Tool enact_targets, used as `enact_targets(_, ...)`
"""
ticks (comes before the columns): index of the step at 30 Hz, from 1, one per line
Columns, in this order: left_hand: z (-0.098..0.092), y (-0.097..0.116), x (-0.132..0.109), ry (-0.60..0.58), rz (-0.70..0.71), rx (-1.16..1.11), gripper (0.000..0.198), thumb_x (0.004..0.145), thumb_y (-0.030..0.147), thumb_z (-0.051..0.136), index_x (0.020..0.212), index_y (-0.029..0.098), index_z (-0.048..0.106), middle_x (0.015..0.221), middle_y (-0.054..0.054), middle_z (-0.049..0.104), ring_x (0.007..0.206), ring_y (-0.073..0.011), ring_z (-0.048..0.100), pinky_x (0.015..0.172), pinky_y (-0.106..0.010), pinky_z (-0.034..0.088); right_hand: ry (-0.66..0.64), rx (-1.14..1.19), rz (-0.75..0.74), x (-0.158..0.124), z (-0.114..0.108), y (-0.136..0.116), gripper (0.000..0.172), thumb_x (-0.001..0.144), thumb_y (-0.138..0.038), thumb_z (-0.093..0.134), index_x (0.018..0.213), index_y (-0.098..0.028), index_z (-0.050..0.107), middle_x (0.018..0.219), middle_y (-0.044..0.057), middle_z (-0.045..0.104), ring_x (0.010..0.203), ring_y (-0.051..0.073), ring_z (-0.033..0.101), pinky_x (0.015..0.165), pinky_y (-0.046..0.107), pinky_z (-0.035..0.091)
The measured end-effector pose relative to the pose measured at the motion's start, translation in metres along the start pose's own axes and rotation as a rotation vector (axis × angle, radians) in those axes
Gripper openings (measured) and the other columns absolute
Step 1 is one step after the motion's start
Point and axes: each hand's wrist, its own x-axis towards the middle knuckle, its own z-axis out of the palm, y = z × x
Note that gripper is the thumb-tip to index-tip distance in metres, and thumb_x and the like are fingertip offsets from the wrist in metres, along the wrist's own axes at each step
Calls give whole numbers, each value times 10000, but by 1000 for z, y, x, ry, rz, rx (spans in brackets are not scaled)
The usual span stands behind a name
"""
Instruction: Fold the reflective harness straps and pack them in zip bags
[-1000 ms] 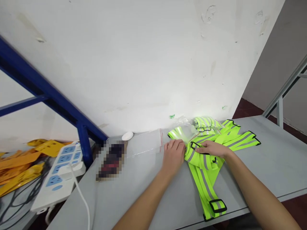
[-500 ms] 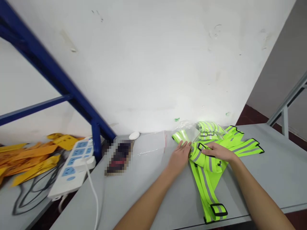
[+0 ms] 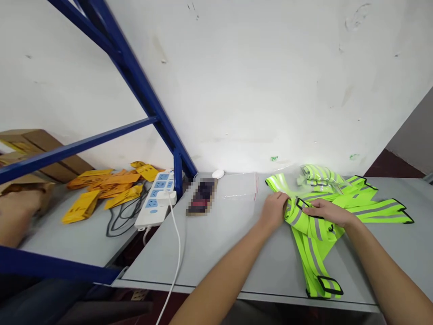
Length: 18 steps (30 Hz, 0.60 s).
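Note:
A neon-yellow reflective strap vest (image 3: 313,243) with grey bands and black trim lies bunched on the grey table (image 3: 219,253), one end hanging toward the front edge. My left hand (image 3: 274,208) is curled on the vest's left fold. My right hand (image 3: 325,212) rests on top of the bunched part, fingers pinching the fabric near a black loop. More of the same vests (image 3: 372,198) lie spread behind, one in a clear bag (image 3: 314,174).
Clear zip bags (image 3: 240,185) lie flat by the wall next to a dark blurred object (image 3: 202,201) and a small white disc (image 3: 218,174). A white power strip (image 3: 155,198) with cables, yellow tags (image 3: 101,189) and cardboard boxes (image 3: 37,149) sit on the blue-framed shelf at left.
The view has swung left, showing the shelf and boxes. My left hand's fingers have closed on the vest's fold; my right hand stays on the bunched vest.

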Motion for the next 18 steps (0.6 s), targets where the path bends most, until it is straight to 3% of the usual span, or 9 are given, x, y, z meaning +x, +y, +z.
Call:
enact_targets(4,-8,2,-1,96,-33,36,283,972,248,357,984,207,637,1035,-75,673,992,-211,569,900,-380,352,55,-41,-2,2,3,2,581,764,-637,593,573,-212,246,601,-74,168,533,91,145,521,255,148)
enact_targets(8,-14,3,0,178,7,44,227,938,234,456,1018,250,669,1097,-53,688,1077,-222,544,965,-411,318,143,-11,10,5,4,3,593,750,-630,604,562,-214,224,572,-80,152,523,86,126,516,261,116)
enact_targets(11,-12,0,1,229,-33,-5,205,894,178,499,978,248,672,1055,-35,704,1049,-218,559,953,-405,342,106,31,-11,7,2,6,592,762,-657,574,555,-215,239,558,-80,154,518,85,128,515,260,112)
enact_targets(16,-6,-8,6,44,-148,-80,111,809,146,545,822,207,637,862,-31,684,852,-196,598,798,-329,420,-35,69,-12,4,1,2,570,733,-639,620,503,-207,329,513,-79,204,481,78,180,491,245,157)
enact_targets(18,-6,-10,8,-21,-139,-94,97,778,141,564,794,205,636,811,-26,669,776,-186,595,732,-303,429,53,123,-28,3,4,-6,525,680,-599,691,475,-200,417,485,-69,310,469,92,298,501,243,263)
